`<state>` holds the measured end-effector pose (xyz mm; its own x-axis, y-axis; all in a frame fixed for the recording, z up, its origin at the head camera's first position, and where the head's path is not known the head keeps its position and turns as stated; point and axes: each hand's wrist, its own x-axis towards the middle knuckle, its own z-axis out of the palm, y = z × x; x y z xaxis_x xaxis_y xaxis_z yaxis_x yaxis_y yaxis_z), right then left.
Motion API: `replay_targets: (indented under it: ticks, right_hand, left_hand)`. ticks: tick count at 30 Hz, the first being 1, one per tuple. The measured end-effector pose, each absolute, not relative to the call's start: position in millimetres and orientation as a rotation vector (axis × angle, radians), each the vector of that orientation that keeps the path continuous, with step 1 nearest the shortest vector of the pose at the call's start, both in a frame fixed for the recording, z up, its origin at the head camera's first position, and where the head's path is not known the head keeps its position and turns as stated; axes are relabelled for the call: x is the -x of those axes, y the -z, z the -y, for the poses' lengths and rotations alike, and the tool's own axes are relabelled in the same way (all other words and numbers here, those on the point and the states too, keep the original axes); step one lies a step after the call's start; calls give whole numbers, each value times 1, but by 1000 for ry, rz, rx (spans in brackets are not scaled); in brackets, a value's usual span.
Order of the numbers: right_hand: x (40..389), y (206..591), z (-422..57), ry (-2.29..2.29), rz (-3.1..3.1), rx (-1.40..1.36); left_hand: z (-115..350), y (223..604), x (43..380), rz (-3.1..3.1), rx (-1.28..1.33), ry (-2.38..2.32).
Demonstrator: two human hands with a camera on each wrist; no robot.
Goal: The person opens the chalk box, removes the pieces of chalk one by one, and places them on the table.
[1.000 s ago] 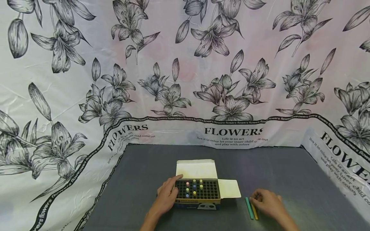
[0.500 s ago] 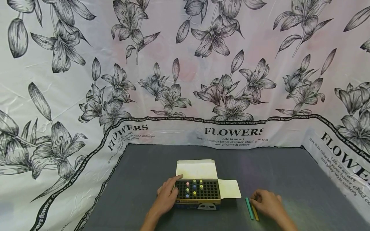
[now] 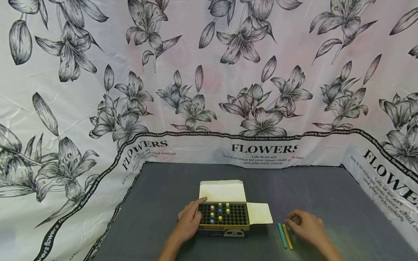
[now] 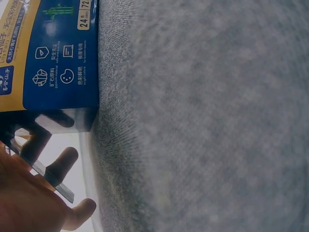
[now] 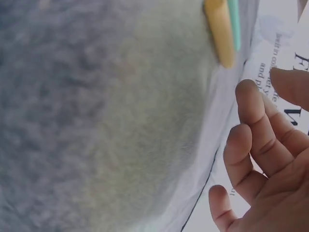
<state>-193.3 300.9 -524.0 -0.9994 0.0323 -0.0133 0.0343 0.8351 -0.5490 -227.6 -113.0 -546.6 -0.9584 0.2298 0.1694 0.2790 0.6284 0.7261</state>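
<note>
An open chalk box [image 3: 224, 227] with a dark holed insert sits on the table, several short coloured pieces of chalk [image 3: 220, 218] standing in its holes. My left hand [image 3: 188, 222] holds the box at its left end, thumb and index finger at the edge; in the left wrist view a pale flap [image 4: 53, 181] passes among the fingers. To the right of the box lie a green chalk stick [image 3: 282, 235] and a yellow chalk stick [image 3: 287, 237], side by side. Just right of them hovers my right hand [image 3: 307, 226], fingers loosely bent, holding nothing.
The box's lid [image 3: 222, 191] is folded back, and its side flap [image 3: 259, 213] sticks out to the right. Beneath everything is a grey table surface [image 3: 163, 192]. A white floral cloth [image 3: 196, 152] borders the table at the back and sides.
My right hand has drawn back slightly to the right, off the yellow chalk stick, which now shows at full length. The left hand and the box stay put.
</note>
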Motion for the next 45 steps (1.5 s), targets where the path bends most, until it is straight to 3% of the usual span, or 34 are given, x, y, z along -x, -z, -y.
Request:
replay_targets:
  ticks: [8, 19, 45]
  right_hand:
    - [191, 514, -291, 999, -3101, -24]
    - [185, 512, -256, 1475, -3089, 156]
    - [193, 511, -228, 1560, -3238, 274]
  left_hand:
    - [112, 545, 227, 2775, 442, 1232]
    - [114, 546, 224, 2789, 426, 1246]
    - [113, 545, 228, 2778, 427, 1248]
